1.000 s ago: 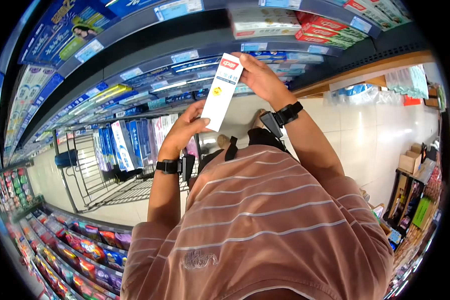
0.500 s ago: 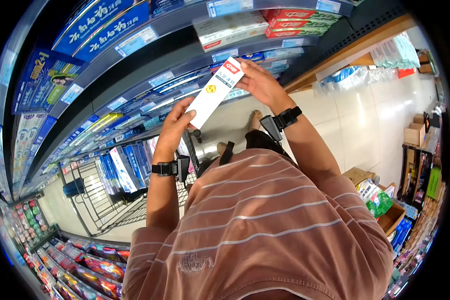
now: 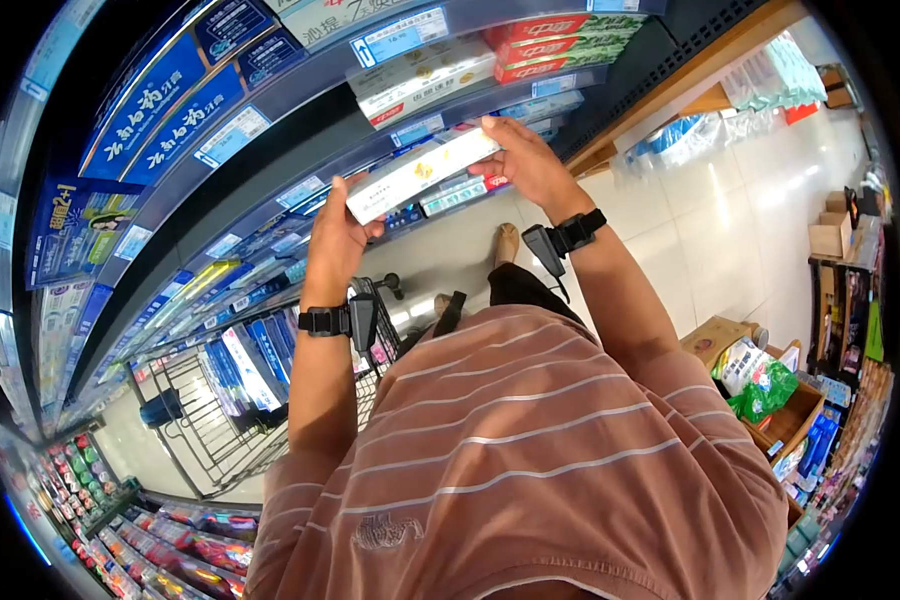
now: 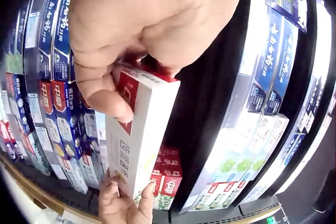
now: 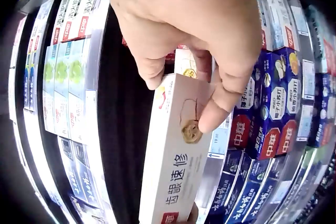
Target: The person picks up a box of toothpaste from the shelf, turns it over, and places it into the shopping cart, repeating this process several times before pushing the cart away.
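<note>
In the head view, a long white toothpaste box is held up in front of the shelves, a hand at each end. My left hand grips its left end; in the left wrist view, thumb and fingers pinch the red-marked end of the box. The other end is pinched by my right hand. The right wrist view has the right-hand fingers on the broad face, near a gold emblem, with the thumb on the opposite edge. The box slants, its right end farther from my body.
Shelves of toothpaste stand ahead, with white boxes, red-and-green boxes and blue boxes behind price tags. A wire cart holding upright boxes is at lower left. Cartons stand on the floor at right.
The toothpaste box has been rolled over in both hands, so another face with a gold emblem shows. Its left end has moved left and up; the head view has shifted along the shelves.
</note>
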`<action>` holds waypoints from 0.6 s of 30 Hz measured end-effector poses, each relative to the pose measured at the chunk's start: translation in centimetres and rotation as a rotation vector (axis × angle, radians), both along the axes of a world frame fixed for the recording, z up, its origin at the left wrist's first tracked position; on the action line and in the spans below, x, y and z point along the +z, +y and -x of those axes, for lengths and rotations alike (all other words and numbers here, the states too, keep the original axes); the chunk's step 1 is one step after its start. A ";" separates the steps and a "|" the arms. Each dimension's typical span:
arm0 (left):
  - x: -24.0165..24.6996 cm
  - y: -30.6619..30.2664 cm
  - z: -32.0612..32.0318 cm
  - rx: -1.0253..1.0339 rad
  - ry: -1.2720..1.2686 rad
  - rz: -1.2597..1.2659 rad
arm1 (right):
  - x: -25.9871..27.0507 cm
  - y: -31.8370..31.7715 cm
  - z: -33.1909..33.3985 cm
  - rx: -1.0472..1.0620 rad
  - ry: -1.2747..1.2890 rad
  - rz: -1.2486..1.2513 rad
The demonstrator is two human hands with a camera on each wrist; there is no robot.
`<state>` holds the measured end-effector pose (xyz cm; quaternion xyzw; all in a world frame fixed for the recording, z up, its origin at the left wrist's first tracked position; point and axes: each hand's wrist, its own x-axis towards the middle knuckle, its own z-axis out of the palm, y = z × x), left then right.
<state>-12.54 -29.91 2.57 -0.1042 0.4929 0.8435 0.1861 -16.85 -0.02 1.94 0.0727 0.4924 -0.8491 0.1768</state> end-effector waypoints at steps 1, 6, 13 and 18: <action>0.0 0.2 0.4 0.004 0.003 -0.004 | 0.3 0.1 0.1 -0.015 -0.020 -0.026; 0.7 1.4 1.3 0.037 0.022 -0.054 | 0.3 0.3 0.8 -0.081 -0.081 -0.106; 1.7 1.9 1.9 -0.023 0.050 0.202 | 1.6 0.9 1.5 -0.013 -0.121 -0.206; 2.3 2.4 3.1 -0.047 -0.009 0.247 | 1.4 1.3 2.5 0.001 -0.064 -0.159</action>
